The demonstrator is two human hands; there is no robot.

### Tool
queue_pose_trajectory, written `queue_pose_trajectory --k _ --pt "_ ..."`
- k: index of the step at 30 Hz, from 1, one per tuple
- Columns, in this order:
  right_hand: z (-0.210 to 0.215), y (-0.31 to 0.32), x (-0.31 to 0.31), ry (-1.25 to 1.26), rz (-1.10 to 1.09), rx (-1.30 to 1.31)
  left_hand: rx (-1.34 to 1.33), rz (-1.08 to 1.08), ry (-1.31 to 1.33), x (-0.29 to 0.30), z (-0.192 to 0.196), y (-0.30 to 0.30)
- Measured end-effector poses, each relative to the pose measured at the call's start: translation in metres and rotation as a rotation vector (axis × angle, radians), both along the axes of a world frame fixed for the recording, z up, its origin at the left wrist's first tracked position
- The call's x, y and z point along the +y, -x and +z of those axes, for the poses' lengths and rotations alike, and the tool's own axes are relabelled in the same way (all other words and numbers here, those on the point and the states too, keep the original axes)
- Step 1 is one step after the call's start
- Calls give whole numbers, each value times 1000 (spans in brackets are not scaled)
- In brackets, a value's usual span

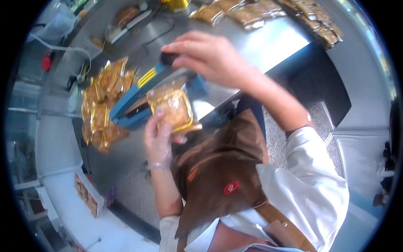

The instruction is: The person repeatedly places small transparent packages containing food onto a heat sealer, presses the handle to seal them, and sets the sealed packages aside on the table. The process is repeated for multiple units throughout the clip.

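A blue bag heat sealer (140, 87) stands on the steel counter, its hinged arm raised at a slant. My right hand (214, 59) grips the black knob (168, 59) at the end of that arm, thumb below and fingers over the top. In my left hand (157, 132), which wears a clear glove, is a clear plastic bag (173, 110) with a gold-rimmed tray of light brown food inside. The bag's far end reaches toward the sealer's jaw. I cannot tell whether its edge lies between the bars.
Left of the sealer lies a heap of gold-brown bagged packages (103, 111). More flat packages (256, 13) lie along the far side of the steel counter (235, 44), with a stack (317, 21) at far right. A black cord (161, 37) crosses the counter behind the sealer.
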State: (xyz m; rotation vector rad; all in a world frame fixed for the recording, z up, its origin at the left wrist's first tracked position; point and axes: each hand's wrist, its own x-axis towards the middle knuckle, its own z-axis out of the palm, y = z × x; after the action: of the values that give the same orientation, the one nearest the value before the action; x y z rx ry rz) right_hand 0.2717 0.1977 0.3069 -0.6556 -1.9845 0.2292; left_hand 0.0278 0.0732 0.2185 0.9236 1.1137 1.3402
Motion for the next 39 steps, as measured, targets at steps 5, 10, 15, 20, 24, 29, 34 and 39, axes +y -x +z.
queue_pose_trajectory --k 5,10,15,20,24,29,34,39 --pt "-29 -26 -56 428 -64 139 2 -57 -50 -20 -3 -13" --pt "-77 -63 -129 1372 168 369 0 -330 98 -26 12 -55" --pt "-88 -83 -144 1468 111 727 -5 -569 112 -8 -3 -103" --pt "-93 -143 -93 1218 -242 806 -25 -512 3 -2 -5 -118" --pt "-100 -207 -24 1095 -365 791 30 -481 42 -2 -14 -108" --pt "-94 -233 77 1043 -381 881 131 -363 20 8 -31 -104" --pt "-80 -218 177 1018 -476 778 221 -335 -19 11 -39 -97" --pt "-73 -222 249 1095 -534 705 307 -348 -55 12 -44 -99"
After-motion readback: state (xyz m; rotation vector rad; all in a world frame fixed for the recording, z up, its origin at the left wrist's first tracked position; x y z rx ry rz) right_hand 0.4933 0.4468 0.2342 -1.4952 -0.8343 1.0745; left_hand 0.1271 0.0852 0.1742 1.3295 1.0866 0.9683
